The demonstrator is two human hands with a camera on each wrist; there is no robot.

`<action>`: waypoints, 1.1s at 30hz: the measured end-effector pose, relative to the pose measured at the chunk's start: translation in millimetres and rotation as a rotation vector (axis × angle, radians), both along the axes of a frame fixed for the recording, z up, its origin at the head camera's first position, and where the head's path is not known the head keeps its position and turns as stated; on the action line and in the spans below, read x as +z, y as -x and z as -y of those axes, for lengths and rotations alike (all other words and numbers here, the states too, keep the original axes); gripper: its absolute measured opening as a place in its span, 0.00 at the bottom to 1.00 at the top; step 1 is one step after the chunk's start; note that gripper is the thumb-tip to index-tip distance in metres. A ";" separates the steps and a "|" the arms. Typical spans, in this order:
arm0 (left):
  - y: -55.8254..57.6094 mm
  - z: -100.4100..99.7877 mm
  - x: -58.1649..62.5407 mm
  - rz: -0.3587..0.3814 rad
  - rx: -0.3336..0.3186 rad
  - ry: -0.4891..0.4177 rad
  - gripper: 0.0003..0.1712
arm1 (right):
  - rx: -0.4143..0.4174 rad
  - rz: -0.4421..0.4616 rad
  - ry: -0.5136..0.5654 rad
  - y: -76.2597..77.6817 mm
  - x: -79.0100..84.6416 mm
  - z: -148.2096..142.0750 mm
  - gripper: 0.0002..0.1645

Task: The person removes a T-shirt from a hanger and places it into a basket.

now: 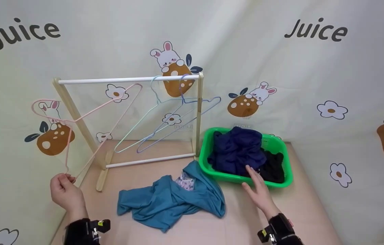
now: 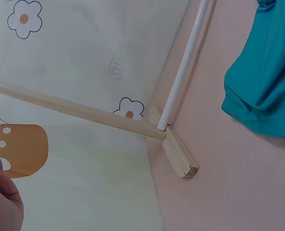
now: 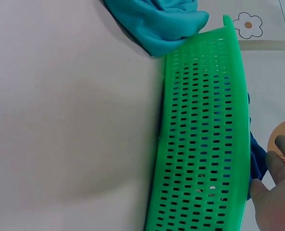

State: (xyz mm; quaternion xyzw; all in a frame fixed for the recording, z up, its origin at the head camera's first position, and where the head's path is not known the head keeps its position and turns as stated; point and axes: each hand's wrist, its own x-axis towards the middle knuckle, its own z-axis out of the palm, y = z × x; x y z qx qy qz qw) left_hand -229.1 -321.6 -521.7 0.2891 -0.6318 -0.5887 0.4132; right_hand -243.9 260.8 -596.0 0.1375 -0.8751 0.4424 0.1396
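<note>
A pink clothes hanger (image 1: 76,120) is held up at the left, tilted, its lower corner pinched between the thumb and fingers of my left hand (image 1: 67,192). In the left wrist view only part of that hand (image 2: 3,197) shows at the edge. My right hand (image 1: 261,194), fingers spread and fairly straight, hovers at the front rim of a green plastic basket (image 1: 222,176). Inside the basket lie a navy garment (image 1: 236,153) and a black garment (image 1: 273,168). A crumpled teal garment (image 1: 157,202) with a patterned patch lies on the table between my hands.
A wooden rack with a white top rail (image 1: 110,80) stands behind the teal garment. On its right end hang a mint hanger (image 1: 137,124) and a blue-purple hanger (image 1: 164,126). The rack's wooden foot (image 1: 102,180) juts forward near my left hand. Printed curtain (image 1: 314,75) surrounds the table.
</note>
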 end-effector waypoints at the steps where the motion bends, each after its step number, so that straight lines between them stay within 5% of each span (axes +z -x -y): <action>1: 1.2 -0.3 1.1 0.016 -0.001 0.022 0.14 | 0.000 0.000 0.000 -0.1 0.3 0.0 0.39; 9: 21.5 -6.1 31.2 0.144 -0.015 0.213 0.19 | 0.009 -0.016 -0.006 -0.1 -0.5 4.2 0.38; 17: 39.7 -20.8 59.5 0.125 0.010 0.380 0.18 | 0.038 -0.094 -0.062 -1.3 -5.4 17.3 0.39; 26: 49.3 -28.3 68.7 0.168 -0.017 0.426 0.17 | 0.143 -0.120 -0.090 -1.3 -9.6 42.7 0.40; 33: 51.0 -30.1 64.4 0.143 -0.043 0.507 0.17 | 0.227 -0.077 -0.107 -1.2 -8.9 63.6 0.40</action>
